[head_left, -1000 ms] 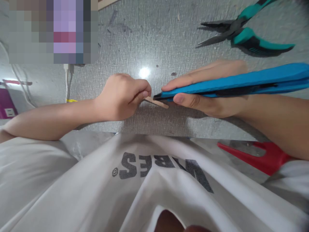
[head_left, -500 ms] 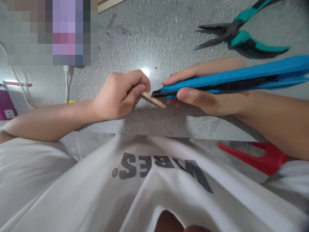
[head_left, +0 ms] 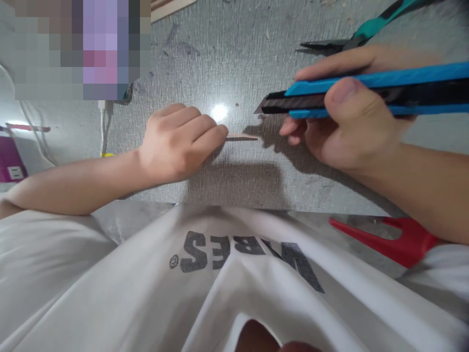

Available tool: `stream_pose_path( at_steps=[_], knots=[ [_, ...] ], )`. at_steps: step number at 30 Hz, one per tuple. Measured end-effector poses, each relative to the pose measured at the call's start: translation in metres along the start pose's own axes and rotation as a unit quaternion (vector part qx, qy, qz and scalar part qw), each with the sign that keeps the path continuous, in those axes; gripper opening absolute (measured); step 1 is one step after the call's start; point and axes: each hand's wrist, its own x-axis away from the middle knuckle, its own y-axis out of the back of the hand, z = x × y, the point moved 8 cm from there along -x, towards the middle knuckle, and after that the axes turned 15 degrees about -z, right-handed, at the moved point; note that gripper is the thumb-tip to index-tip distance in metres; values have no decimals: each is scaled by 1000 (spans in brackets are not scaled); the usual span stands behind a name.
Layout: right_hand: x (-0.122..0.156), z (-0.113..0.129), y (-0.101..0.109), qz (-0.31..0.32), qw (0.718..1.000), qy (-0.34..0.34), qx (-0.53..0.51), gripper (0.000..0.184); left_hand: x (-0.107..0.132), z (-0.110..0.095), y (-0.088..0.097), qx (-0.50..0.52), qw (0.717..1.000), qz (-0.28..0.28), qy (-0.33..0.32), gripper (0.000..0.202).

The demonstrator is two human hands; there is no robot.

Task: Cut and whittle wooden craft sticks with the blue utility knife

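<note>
Between the closed fingers of my left hand is a thin wooden craft stick, seen nearly edge-on. Its free end points right, just over the grey table; the rest is hidden inside my fist. My right hand grips a blue utility knife, thumb on the near side of its handle. A short length of blade shows at the knife's left tip, above and to the right of the stick and apart from it.
Pliers with teal handles lie at the back right, partly behind my right hand. White cables and a purple box are at the left. Light wooden strips lie at the back. A red plastic part shows below the table edge.
The knife has moved away from the stick, up and to the right, and my right hand now covers part of the pliers. My left hand has turned, bringing the stick nearly level.
</note>
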Motion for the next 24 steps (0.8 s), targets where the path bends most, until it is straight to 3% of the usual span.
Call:
stream_pose_path(
  at_steps=[3,9,12,16,20,24],
  knots=[
    [-3,1,4,-25,1000,4,3,20,-1,-1,4,47,999,-10,24,47],
    [3,-3,3,77,995,-34,62,21,-2,14,3,175,971,14,161,33],
    [3,0,4,113,987,16,117,25,-4,14,3,186,967,20,171,33],
    [10,-1,-11,250,942,87,204,33,-6,13,2,181,966,38,178,34],
    [7,11,-15,222,940,134,221,26,-7,12,-1,185,966,48,176,31],
    [11,14,-22,236,936,138,220,24,-6,14,-3,201,967,15,157,28]
  ],
)
